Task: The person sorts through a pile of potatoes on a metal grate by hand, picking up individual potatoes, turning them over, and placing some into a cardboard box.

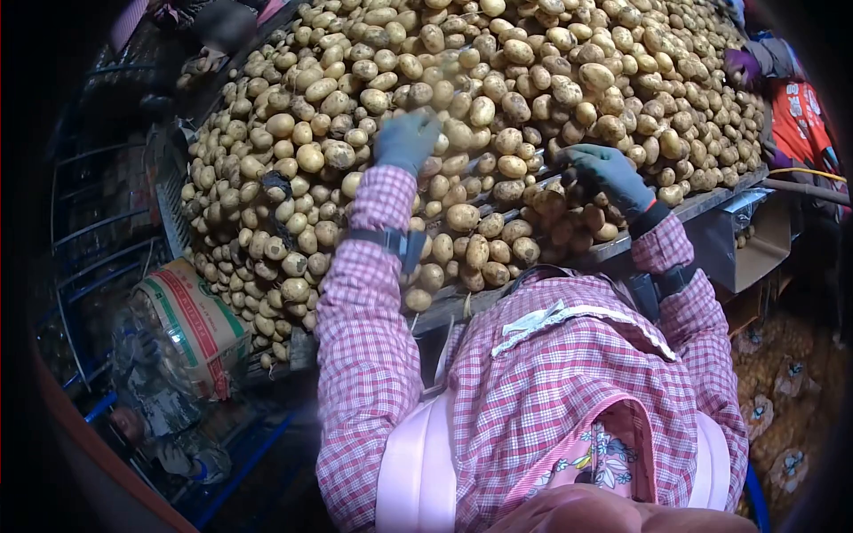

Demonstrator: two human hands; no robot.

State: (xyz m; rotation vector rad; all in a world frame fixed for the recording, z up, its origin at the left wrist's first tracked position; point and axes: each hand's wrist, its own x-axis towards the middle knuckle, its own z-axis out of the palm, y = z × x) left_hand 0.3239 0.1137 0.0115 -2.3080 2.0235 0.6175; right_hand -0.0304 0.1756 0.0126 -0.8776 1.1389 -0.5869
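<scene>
Wide across the room, from nine o'clock round to one as the wearer faces it, runs a worktable [724,199] heaped with potatoes [311,158], pale yellow and smudged with soil. Metal bars [538,179] show through a gap in the heap, between the wearer's two gloved hands. Between nine and ten o'clock sits a printed sack [191,324]; at one o'clock, just beyond the table edge, I see an open cardboard box [769,240]. Farther out at one, a co-worker's purple-gloved hand [742,67] reaches to the heap.

The left hand [406,142] is at eleven o'clock, fingers curled down among the potatoes; I can't tell whether it has one. The right hand [610,176] is nearly at twelve, its fingers bent over a dark shape in shadow, and I can't say if they close on anything.

Each potato looks firm and light enough for one hand, though the skins would probably bruise or scuff if dropped. Loose soil may make them slip a little and roll. I'd take one round its widest middle, fingers and thumb on opposite sides.
</scene>
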